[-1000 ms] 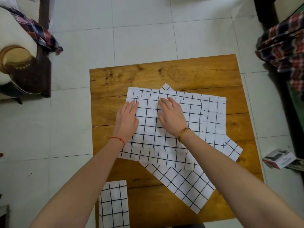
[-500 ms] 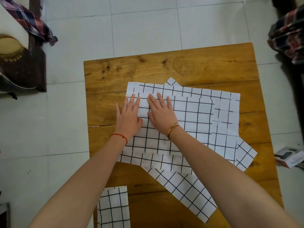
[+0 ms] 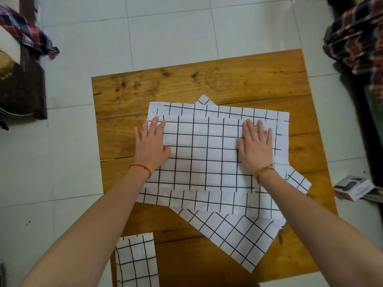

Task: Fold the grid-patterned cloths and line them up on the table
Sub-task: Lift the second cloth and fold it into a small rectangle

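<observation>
You had one wooden table (image 3: pixel 207 83) before you, and every place below is told from it. On it I could count four grid-patterned pieces for certain, all white with thin black lines. One folded cloth (image 3: pixel 135 262) sat at the table's near-left corner, hanging partly over the near edge. In the middle lay the top cloth (image 3: pixel 203 154), flat and roughly square, its grid running straight with the table's sides. Under it a wider cloth (image 3: pixel 207 198) showed as a border along the far, right and near sides. A diagonal cloth (image 3: pixel 238 237) stuck out from beneath toward the near-right part of the table, its grid turned at an angle. Small corners peeked out at the far side and the right; I could not tell which piece they belonged to.

Your left hand (image 3: pixel 150 145) lay flat, fingers straight and close together, pressing the top cloth's left edge, partly on bare wood. Your right hand (image 3: pixel 255 146) lay flat too, fingers slightly spread, pressing the cloth near its right edge. Neither hand gripped anything.
</observation>
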